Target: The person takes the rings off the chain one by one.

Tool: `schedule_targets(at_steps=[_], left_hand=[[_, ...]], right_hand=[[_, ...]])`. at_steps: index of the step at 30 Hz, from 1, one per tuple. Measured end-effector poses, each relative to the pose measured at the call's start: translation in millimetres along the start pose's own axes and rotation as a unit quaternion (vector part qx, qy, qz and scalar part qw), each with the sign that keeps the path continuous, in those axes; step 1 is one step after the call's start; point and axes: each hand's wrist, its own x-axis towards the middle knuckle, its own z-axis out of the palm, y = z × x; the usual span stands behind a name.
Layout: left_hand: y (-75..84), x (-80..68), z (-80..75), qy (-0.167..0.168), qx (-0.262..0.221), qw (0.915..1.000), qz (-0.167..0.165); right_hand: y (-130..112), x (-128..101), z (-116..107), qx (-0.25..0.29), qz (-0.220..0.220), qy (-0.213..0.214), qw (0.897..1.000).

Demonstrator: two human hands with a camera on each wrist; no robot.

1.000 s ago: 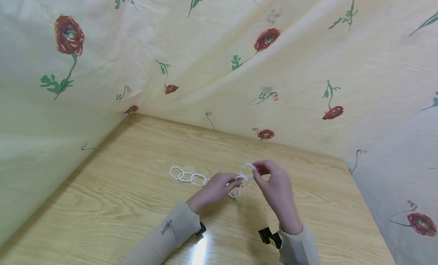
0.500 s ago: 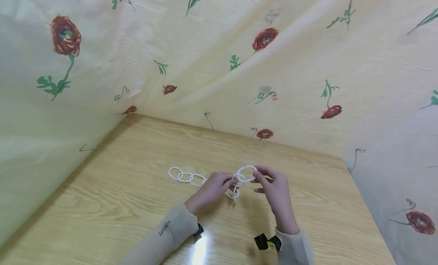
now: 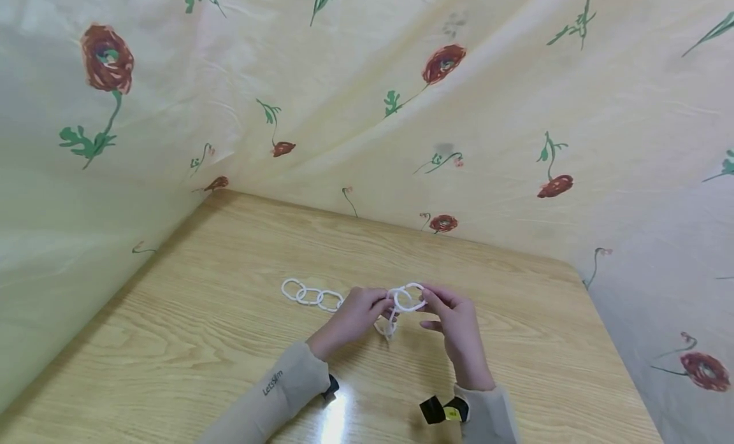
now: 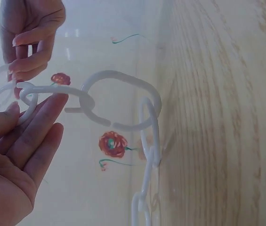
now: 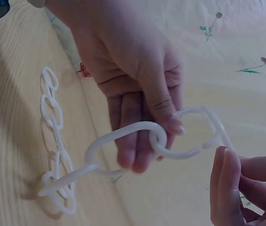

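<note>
A white plastic chain (image 3: 310, 303) lies partly on the table and rises to the hands. My left hand (image 3: 358, 313) pinches one of its raised links (image 5: 123, 131) between thumb and fingers. Opposite it, my right hand (image 3: 459, 323) grips the end link (image 5: 182, 155) by its outer side; a small gap shows in that link. The two links pass through each other beside the left thumb in the right wrist view. More chain hangs below the left hand, where another link (image 4: 118, 75) also shows a gap. The left hand covers part of the chain in the head view.
The wooden table (image 3: 241, 259) is bordered at the back and sides by a flowered cloth (image 3: 355, 113). Black wrist devices (image 3: 432, 410) sit at both sleeve cuffs. A bright reflection falls on the table near its front.
My right hand has come down and left with the end link, which overlaps its neighbour more than before. My left hand has shifted slightly left, still pinching the chain.
</note>
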Motion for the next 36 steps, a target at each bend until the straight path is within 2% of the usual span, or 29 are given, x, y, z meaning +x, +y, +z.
schedule_targets(at_steps=[7,16,23,36], left_hand=[[-0.6,-1.2,-1.8,0.004,-0.011,0.9999,0.006],[-1.4,-4.9,-2.5,0.010,-0.015,0.9998,0.005],[-0.6,-6.0,-4.9,0.018,0.006,0.9997,0.018],[-4.9,-5.6,-6.4,0.026,0.019,0.9994,0.014]], right_hand=[[6,1,2,0.001,0.000,0.003,1.000],[10,1,5,-0.004,-0.001,-0.015,1.000],[13,1,10,-0.021,-0.004,-0.020,1.000],[11,1,8,-0.036,-0.007,-0.024,0.999]])
